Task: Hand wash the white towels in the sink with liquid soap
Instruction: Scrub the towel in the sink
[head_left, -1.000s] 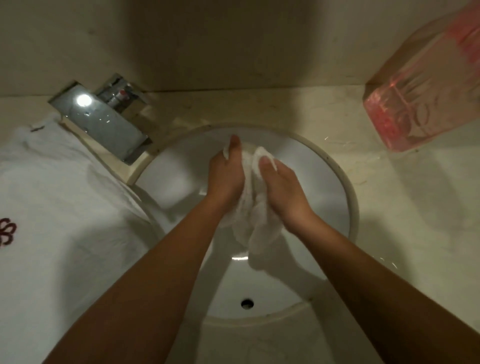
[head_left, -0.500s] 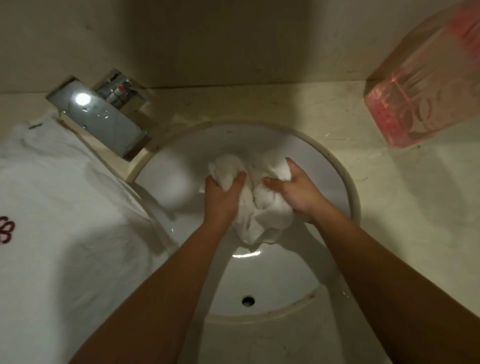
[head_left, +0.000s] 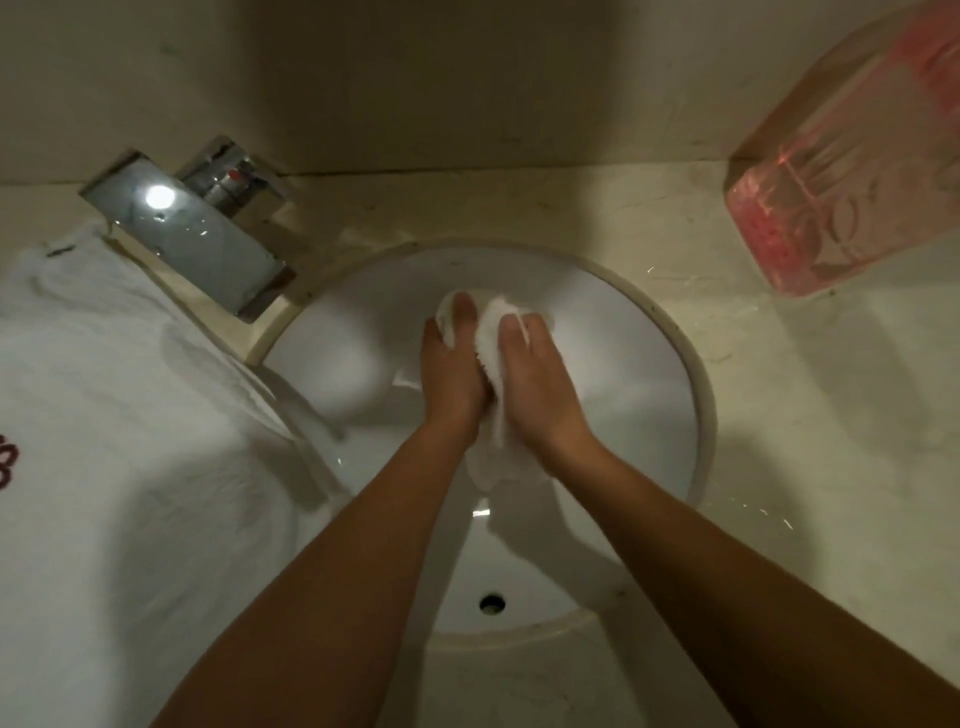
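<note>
A small white towel (head_left: 491, 338) is squeezed between my two hands above the round white sink (head_left: 691, 374). My left hand (head_left: 452, 374) holds its left side, thumb up over the cloth's top. My right hand (head_left: 535, 384) presses and grips it from the right, palms close together. A tail of wet cloth hangs below my wrists. A large white towel (head_left: 130, 415) with red embroidery lies on the counter at the left, its edge over the sink rim. A clear bottle of pink liquid soap (head_left: 852, 208) stands at the back right.
A chrome faucet (head_left: 192, 234) with a square spout juts over the sink's back left rim. The sink's overflow hole (head_left: 492, 603) is near its front wall. Beige stone counter (head_left: 805, 441) surrounds the basin, and a wall rises right behind it.
My hands went from spread apart and kneading the bunched towel to pressed together, palms facing, with the cloth squeezed narrow between them and lifted slightly away from me.
</note>
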